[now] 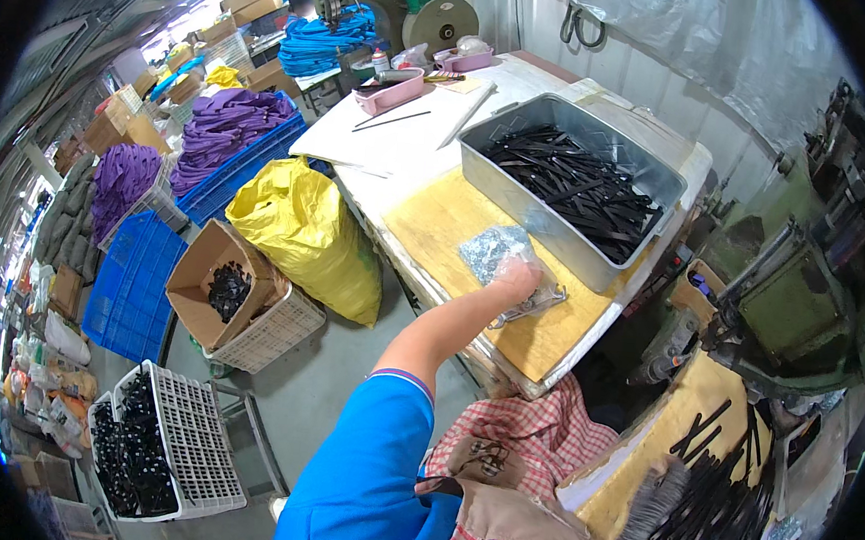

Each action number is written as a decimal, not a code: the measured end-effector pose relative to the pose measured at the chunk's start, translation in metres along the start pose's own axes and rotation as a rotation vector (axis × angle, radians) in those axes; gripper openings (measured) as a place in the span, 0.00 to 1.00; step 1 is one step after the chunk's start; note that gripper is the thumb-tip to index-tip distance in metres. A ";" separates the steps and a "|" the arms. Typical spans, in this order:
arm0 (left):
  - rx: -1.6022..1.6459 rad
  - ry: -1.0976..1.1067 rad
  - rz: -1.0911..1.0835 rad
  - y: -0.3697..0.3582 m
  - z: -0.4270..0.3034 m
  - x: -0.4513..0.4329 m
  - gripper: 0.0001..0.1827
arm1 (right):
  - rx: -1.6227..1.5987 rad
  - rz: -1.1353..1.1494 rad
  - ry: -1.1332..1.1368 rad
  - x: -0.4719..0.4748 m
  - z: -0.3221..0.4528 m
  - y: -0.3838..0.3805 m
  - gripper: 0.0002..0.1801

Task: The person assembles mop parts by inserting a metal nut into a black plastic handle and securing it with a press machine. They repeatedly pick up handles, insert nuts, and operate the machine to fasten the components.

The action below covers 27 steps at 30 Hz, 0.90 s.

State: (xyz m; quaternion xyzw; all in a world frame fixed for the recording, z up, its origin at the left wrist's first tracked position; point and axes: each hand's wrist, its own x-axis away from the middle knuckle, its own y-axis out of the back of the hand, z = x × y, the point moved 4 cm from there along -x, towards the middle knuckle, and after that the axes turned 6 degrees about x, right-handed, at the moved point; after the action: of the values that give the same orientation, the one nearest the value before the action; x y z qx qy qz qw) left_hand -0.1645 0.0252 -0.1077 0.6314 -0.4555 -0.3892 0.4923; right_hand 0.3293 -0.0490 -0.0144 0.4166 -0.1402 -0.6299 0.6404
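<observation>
My left hand [518, 278] is at a clear plastic bag [495, 250] of small silvery metal pieces, on the yellow board at the worktable's near corner. Plastic film covers part of the hand, and its fingers are hidden. A few metal pieces [556, 294] show at the bag's near side. Just beyond the bag stands a grey metal bin [533, 228], holding many thin black strips [559, 177]. To the lower right, my right hand [655, 500], in a grey knitted glove, lies beside a pile of black strips [716, 516]. Its grip is unclear.
Green machinery [799, 296] stands close on the right. Pink trays [391, 92] sit at the table's far side. On the floor to the left are a yellow sack [307, 239], a cardboard box [194, 283] with black pieces, and a white crate [198, 442] of black parts.
</observation>
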 end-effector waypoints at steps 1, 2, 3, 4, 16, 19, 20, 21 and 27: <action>0.016 0.044 -0.034 -0.005 0.003 0.002 0.14 | 0.393 -0.084 0.188 -0.009 -0.017 0.024 0.21; 0.025 0.005 -0.053 0.006 -0.007 0.006 0.13 | 0.600 -0.026 0.023 -0.012 -0.029 0.042 0.25; 0.011 0.003 -0.096 0.003 -0.003 0.006 0.14 | 0.837 0.017 -0.132 -0.010 -0.074 0.051 0.31; -0.005 -0.008 -0.140 -0.001 -0.003 0.002 0.14 | 0.946 0.083 -0.283 -0.005 -0.096 0.051 0.33; 1.822 0.912 0.125 -0.032 0.001 -0.002 0.14 | 1.062 0.037 -0.079 0.031 -0.081 -0.008 0.34; 1.998 0.760 0.209 -0.024 -0.006 0.008 0.08 | 1.290 0.045 0.094 0.049 -0.069 -0.022 0.29; 2.110 0.736 0.285 -0.031 0.016 0.012 0.07 | 1.235 0.047 0.113 0.046 -0.068 -0.031 0.29; 2.132 0.817 0.238 0.000 -0.014 0.019 0.07 | 1.115 0.035 0.060 0.040 -0.060 -0.025 0.30; 2.360 0.660 0.537 0.005 -0.031 0.048 0.09 | 0.861 -0.006 -0.158 0.026 -0.058 0.005 0.33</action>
State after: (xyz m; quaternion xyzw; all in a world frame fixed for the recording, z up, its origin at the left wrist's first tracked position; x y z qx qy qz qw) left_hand -0.1223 -0.0127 -0.0986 0.6413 -0.4949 0.5442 -0.2181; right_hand 0.3779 -0.0532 -0.0552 0.5963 -0.4375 -0.5458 0.3938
